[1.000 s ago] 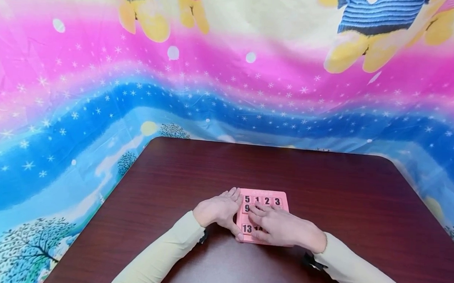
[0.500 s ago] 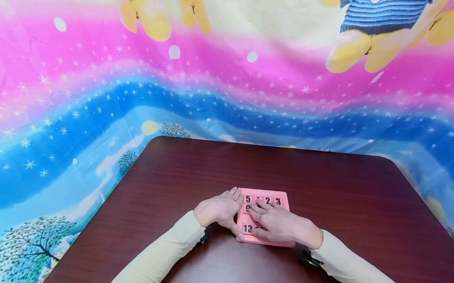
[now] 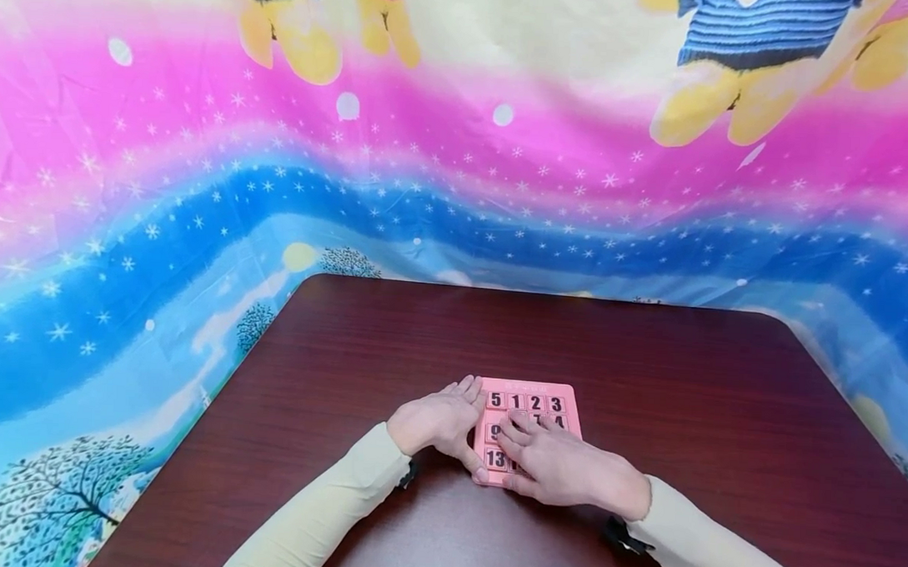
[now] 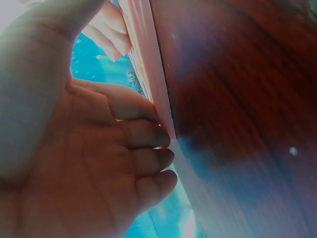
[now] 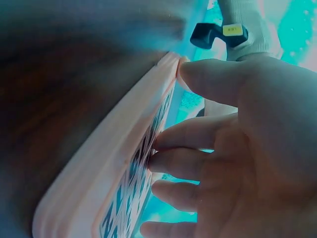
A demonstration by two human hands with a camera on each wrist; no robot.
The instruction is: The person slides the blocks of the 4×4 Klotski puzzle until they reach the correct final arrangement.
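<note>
A pink sliding number puzzle (image 3: 561,388) lies flat on the table, its square tiles bearing black numbers. The top row reads 5, 1, 2, 3; lower at the left are the 9 tile (image 3: 495,433) and the 13 tile (image 3: 495,459). My left hand (image 3: 440,418) braces the puzzle's left side, fingers extended along the edge and thumb at the near left corner. Over the tiles spreads my right hand (image 3: 571,464), fingertips on the number face beside the 9 and thumb at the near border. It hides most of the lower right tiles. In the right wrist view, the puzzle's pink side wall (image 5: 114,129) shows.
The dark reddish-brown table (image 3: 362,339) has rounded far corners. Behind it hangs a printed cloth (image 3: 458,167) with pink and blue bands, snowflakes and cartoon figures. Pale sleeves (image 3: 318,508) cover both forearms, and a dark wrist strap (image 3: 625,533) shows under the right one.
The 9 tile has slid toward me, from the second row down close above the 13. My right hand has shifted slightly nearer, uncovering the 7 and 4 tiles. My left hand stays put.
</note>
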